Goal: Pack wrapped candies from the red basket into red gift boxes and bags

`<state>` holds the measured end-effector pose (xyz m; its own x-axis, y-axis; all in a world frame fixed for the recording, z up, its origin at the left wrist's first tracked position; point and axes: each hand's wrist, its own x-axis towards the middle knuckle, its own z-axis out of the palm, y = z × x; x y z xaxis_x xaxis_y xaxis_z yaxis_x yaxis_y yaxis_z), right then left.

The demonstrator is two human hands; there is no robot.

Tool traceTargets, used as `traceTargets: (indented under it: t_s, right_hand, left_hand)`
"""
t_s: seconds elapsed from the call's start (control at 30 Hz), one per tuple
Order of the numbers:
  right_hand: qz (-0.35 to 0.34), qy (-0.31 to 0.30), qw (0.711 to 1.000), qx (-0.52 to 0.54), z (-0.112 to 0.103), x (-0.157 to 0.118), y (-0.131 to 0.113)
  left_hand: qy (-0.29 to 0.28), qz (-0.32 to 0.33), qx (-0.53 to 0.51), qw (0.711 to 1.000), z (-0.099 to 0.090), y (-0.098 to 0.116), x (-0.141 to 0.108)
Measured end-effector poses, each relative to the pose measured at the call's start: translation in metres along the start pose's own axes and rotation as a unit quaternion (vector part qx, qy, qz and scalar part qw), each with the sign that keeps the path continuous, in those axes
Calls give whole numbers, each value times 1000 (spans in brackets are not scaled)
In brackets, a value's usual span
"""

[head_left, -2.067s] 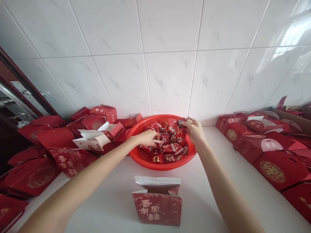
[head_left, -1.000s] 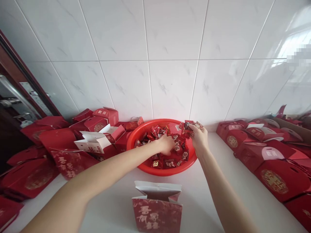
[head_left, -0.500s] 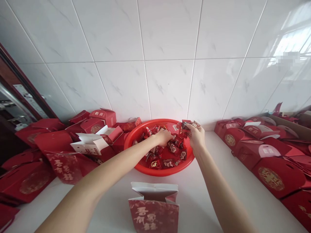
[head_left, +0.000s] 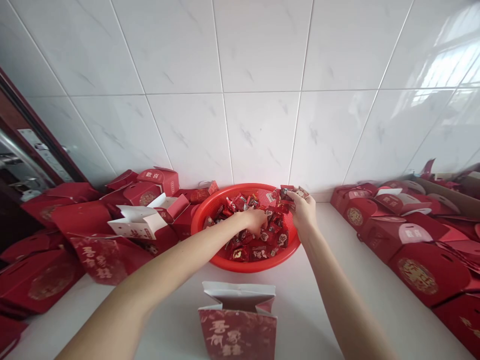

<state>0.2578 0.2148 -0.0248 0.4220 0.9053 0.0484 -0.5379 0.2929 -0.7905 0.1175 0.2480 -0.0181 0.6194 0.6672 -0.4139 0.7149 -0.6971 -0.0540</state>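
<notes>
Right hand (head_left: pixel 303 207): grip is holding wrapped sweets (head_left: pixel 287 190). Left hand (head_left: pixel 257 221): is resting inside red basket (head_left: pixel 247 266), grip undeterminable. Basket: is standing near surface's (head_left: pixel 348 260) back edge.

Glare (head_left: pixel 446 70) brightens the tiled wall (head_left: pixel 258 95) at upper right, while distortion stretches the edges

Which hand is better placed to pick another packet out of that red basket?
Probably the left hand: it reaches down among the wrapped packets in the red basket. The right hand, by the basket's right side, is occupied holding other packets.
</notes>
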Motion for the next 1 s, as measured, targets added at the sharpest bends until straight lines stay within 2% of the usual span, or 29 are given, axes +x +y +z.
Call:
traceTargets:
  t_s: [0.17, 0.3, 0.4, 0.5, 0.63, 0.73, 0.9, 1.0]
  right_hand:
    - [-7, -7, 1000, 0, 0, 0, 1]
    - [-8, -6, 1000, -3, -1, 0, 2]
    - [-11, -6, 1000, -1, -1, 0, 2]
    - [-10, -10, 1000, 3, 0, -1, 1]
    - [-3, -11, 1000, 8, 1, -1, 0]
    - [-3, -11, 1000, 9, 2, -2, -1]
    - [8, -6, 1000, 7, 2, -2, -3]
    - [14, -7, 1000, 2, 1, -1, -3]
  left_hand:
    - [-7, 1, 21, 1000, -1, -2, -2]
    - [36, -3, -15, 999, 5, -2, 3]
    - [64, 30, -59, 996, 8, 1, 6]
    - [40, 42, -71, 996, 6, 4, 6]
    - [1, -1, -82, 997, -2, 4, 0]
    - [4, -21, -63, 998, -1, 4, 0]
    - [52, -29, -50, 997, 7, 4, 6]
    - [20, -25, -86, 996, 4, 4, 3]
